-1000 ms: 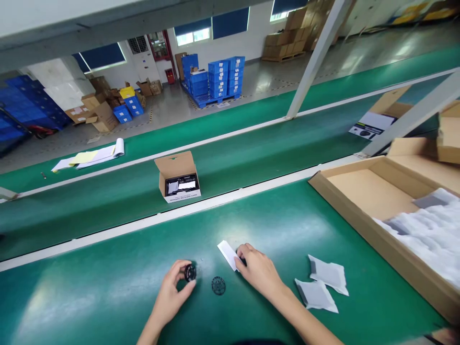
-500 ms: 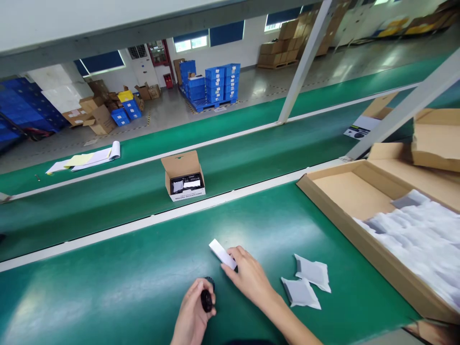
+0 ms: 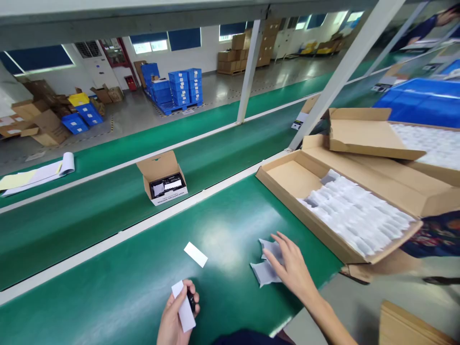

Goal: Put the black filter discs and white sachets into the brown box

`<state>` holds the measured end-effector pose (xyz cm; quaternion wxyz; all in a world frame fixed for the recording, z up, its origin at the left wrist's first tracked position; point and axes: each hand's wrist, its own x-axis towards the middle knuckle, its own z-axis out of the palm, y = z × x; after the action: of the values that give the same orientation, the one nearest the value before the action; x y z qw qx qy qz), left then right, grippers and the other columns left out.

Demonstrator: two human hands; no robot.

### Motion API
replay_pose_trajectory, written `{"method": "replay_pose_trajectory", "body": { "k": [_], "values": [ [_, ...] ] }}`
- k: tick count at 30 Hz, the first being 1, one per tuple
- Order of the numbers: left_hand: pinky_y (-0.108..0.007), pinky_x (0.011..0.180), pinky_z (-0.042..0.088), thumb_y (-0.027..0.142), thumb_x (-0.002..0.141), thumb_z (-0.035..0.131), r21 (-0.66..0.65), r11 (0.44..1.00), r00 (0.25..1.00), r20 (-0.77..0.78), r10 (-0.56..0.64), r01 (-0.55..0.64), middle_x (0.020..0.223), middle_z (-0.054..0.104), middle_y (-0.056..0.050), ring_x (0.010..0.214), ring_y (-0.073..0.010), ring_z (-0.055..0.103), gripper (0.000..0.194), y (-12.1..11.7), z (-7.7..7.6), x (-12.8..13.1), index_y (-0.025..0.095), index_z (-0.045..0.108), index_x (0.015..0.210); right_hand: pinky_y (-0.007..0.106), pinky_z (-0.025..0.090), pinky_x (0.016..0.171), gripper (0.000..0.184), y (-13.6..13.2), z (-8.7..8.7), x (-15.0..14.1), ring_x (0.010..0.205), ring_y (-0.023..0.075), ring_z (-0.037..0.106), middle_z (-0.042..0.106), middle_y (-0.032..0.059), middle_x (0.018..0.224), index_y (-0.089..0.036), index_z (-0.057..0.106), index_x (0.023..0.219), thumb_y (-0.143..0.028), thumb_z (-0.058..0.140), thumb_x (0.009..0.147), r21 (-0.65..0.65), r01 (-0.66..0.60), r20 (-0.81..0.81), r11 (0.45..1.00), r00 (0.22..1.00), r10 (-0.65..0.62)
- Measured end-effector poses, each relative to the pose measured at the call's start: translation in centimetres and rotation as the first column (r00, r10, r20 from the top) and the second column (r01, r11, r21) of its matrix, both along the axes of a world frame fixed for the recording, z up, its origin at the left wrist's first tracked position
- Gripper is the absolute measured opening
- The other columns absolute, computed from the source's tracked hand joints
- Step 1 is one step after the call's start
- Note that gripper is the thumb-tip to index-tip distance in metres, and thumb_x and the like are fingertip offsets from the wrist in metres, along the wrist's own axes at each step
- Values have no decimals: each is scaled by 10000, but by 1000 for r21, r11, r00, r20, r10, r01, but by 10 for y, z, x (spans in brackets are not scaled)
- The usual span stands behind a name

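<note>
My left hand (image 3: 178, 311), low in the view, is closed around a flat white strip (image 3: 184, 306) and a small black object (image 3: 191, 300) partly hidden behind it. The black object's kind cannot be made out. Another white strip (image 3: 196, 254) lies on the green surface just beyond. To the right, my right hand (image 3: 292, 261) has its fingers spread over two white pouches, a nearer pouch (image 3: 264, 274) and a farther pouch (image 3: 266, 247). Whether the fingertips touch them is unclear.
An open carton (image 3: 163, 184) with black items stands on the conveyor (image 3: 223, 158) beyond the white rail. At right is a large cardboard tray (image 3: 287, 206) of white pouches. Another tray (image 3: 362, 132) and a blue bin (image 3: 424, 103) sit behind it. A person (image 3: 424, 31) is far right.
My right hand has left the white strip and moved right over the pouches. My left hand now holds a white strip with the black object. The view has swung right.
</note>
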<state>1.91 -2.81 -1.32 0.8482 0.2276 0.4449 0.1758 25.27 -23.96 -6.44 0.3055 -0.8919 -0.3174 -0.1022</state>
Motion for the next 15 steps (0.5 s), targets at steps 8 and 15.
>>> {"method": "replay_pose_trajectory", "body": {
  "k": [8,15],
  "values": [
    [-258,639,544,321,609,858,7,993,992,43,-117,117,817,587,-24,720,-138,563,297,-9,18,6,143,636,696,517,398,1037,398,84,-17,-62,1315,321,350,353,194,1437,-153,437,1331,-392,366,1022,225,-291,-167,930,929,332],
    [-205,438,385,427,571,865,124,991,999,25,-43,39,685,523,12,499,-77,453,419,-15,-8,-6,146,565,657,515,460,928,313,89,12,-59,1140,330,485,517,157,1193,-174,508,1168,-369,534,924,239,-332,-159,913,914,374]
  ]
}}
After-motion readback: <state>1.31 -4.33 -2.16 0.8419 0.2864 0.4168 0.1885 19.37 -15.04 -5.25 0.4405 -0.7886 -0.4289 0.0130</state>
